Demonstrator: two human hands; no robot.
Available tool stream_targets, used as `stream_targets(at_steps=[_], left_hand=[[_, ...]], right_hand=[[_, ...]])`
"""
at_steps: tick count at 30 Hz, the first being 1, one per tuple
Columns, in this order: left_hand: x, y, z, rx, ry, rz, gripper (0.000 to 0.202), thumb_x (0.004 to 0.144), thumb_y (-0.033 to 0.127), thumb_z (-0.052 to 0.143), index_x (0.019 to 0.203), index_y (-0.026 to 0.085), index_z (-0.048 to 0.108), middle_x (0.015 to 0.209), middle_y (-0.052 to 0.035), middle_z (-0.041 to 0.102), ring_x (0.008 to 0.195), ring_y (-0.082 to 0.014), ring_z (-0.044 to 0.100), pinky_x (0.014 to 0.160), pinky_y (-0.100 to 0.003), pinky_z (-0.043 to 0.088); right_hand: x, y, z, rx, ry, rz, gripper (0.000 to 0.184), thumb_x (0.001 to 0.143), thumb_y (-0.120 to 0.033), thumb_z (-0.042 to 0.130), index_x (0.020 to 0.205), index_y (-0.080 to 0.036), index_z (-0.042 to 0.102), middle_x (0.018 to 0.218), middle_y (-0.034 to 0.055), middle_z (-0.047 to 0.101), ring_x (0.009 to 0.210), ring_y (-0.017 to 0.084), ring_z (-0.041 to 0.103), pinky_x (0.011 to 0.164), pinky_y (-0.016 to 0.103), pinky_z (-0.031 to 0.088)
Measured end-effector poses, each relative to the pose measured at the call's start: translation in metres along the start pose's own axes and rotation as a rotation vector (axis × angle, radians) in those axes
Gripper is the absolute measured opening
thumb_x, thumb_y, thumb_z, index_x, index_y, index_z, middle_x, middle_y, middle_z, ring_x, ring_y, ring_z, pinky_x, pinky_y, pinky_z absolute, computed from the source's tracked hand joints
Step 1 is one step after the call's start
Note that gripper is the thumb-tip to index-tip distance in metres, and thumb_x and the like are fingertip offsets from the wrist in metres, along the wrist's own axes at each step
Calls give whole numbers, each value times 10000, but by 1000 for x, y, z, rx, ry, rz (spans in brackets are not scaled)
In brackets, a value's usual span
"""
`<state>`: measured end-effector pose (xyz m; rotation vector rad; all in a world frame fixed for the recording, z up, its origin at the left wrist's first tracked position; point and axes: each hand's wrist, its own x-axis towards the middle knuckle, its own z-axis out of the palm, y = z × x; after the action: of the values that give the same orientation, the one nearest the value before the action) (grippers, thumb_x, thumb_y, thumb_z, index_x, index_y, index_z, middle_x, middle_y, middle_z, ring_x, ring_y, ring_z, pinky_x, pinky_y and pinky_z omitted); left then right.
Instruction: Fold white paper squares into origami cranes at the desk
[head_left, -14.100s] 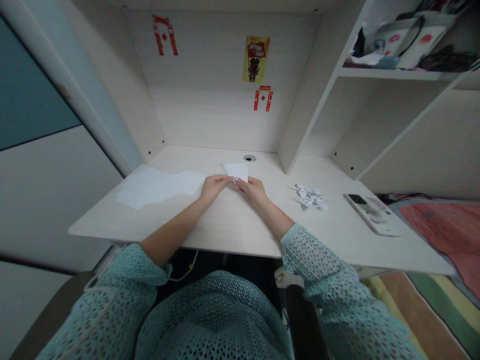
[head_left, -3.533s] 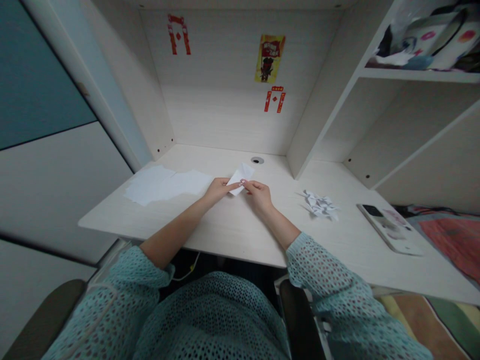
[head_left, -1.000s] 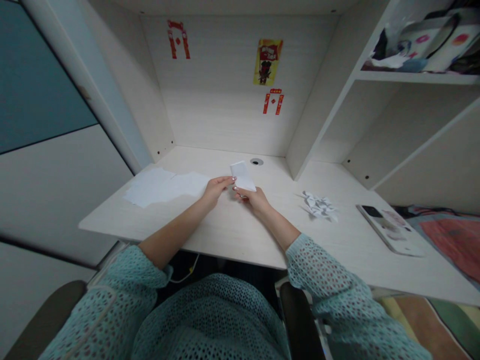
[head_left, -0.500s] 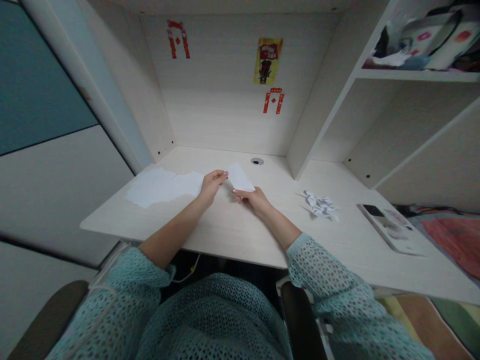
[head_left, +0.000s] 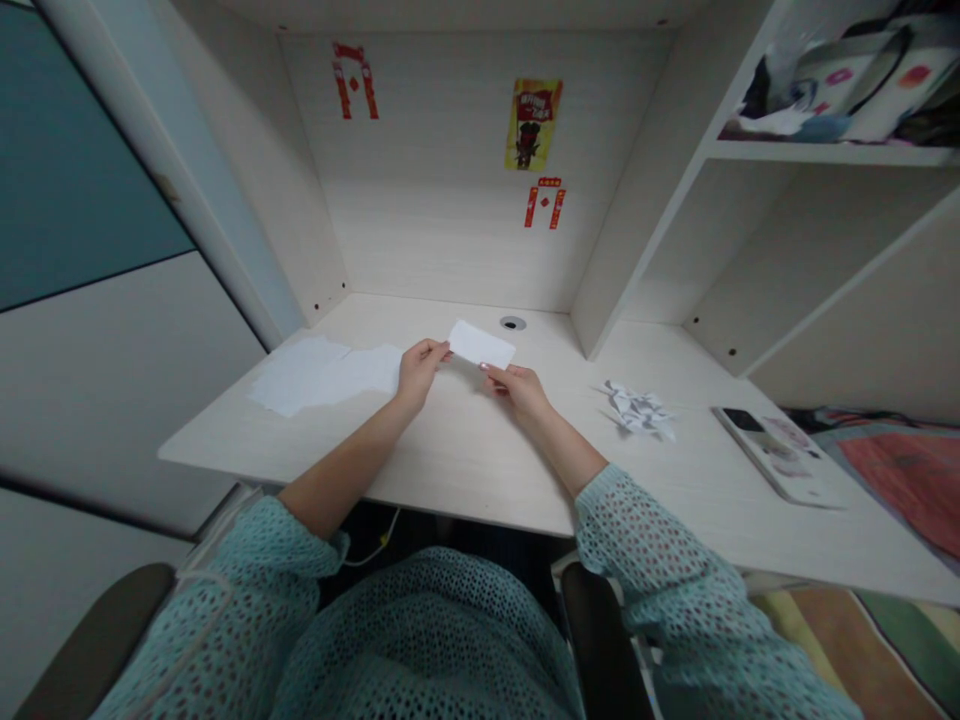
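Above the middle of the desk, a small white piece of paper (head_left: 482,345) is held up between both hands. My left hand (head_left: 422,372) pinches its left corner. At the lower right edge, my right hand (head_left: 519,388) grips it, thumb on the near side; the fingers behind are partly hidden. Several white paper sheets (head_left: 319,375) lie overlapping on the desk to the left of my left hand. A small heap of folded white paper pieces (head_left: 638,410) rests to the right of my right hand.
A white phone or phone case (head_left: 776,455) lies at the right of the white desk (head_left: 450,460). The back panel has red stickers (head_left: 544,203) and a round cable hole (head_left: 513,323) below it. A shelf (head_left: 832,151) holding bags overhangs at upper right.
The paper has turned in my hands, from a pointed shape to a wider rectangular face. My right hand has shifted its grip along the lower edge, and my left hand has moved slightly left.
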<state>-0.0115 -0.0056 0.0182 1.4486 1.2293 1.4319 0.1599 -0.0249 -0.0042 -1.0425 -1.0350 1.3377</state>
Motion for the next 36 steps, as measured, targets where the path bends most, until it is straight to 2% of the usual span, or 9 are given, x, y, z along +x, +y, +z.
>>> stream_targets(at_steps=[2,5,7,9,11,15,21,29,36], left_hand=[[-1,0,1,15,-56,12,309,723,477,574,685,171,598,750,-37,642,760,-150,556,660,-250,384],[-3,-1,4,21,-220,37,329,699,490,610,674,162,612,741,-37,647,714,-136,549,672,-249,391],[-6,-3,6,8,-340,23,324,681,478,637,717,155,637,770,-47,663,711,-136,561,685,-254,402],[-8,-4,9,4,-409,-10,341,663,458,663,793,143,663,827,-69,681,732,-148,579,695,-262,415],[-9,-7,11,21,-400,-26,367,650,447,681,834,129,676,872,-87,691,758,-165,594,705,-271,425],[-7,-12,9,105,-309,-22,358,659,462,671,760,119,690,820,-91,701,752,-185,615,721,-286,441],[-6,-11,7,138,-320,-16,351,678,461,656,746,119,696,785,-89,704,734,-178,624,711,-273,448],[-5,-9,8,87,-308,-48,398,648,495,675,744,110,693,768,-100,695,664,-147,593,631,-252,416],[-1,-11,7,76,-307,-122,436,636,516,674,806,114,692,792,-103,695,654,-142,583,551,-239,353]], right_hand=[[2,-3,-5,3,81,-25,349,533,-460,758,611,-153,612,591,24,620,514,101,499,504,240,359],[5,-5,-11,31,182,-76,360,557,-502,731,611,-172,596,617,21,614,528,105,500,503,239,364],[6,-5,-13,31,206,-117,369,577,-526,708,609,-179,589,625,19,608,537,106,499,506,238,366],[7,-4,-14,-15,190,-155,381,591,-544,690,593,-178,584,613,15,597,543,107,496,511,236,364],[6,-3,-12,-99,141,-186,392,603,-552,678,569,-174,582,588,8,582,543,105,490,519,234,360],[3,-2,-7,-221,64,-208,388,606,-540,677,567,-162,599,566,4,574,534,99,473,524,233,354],[1,1,-5,-220,62,-174,345,540,-469,737,634,-151,643,600,16,612,539,106,485,520,234,359],[4,-6,-12,-236,22,-140,388,581,-518,712,705,-150,694,711,64,679,650,154,579,568,249,391],[5,-14,-20,-189,-86,-84,401,652,-527,675,771,-147,719,773,92,699,720,180,622,623,266,433]])
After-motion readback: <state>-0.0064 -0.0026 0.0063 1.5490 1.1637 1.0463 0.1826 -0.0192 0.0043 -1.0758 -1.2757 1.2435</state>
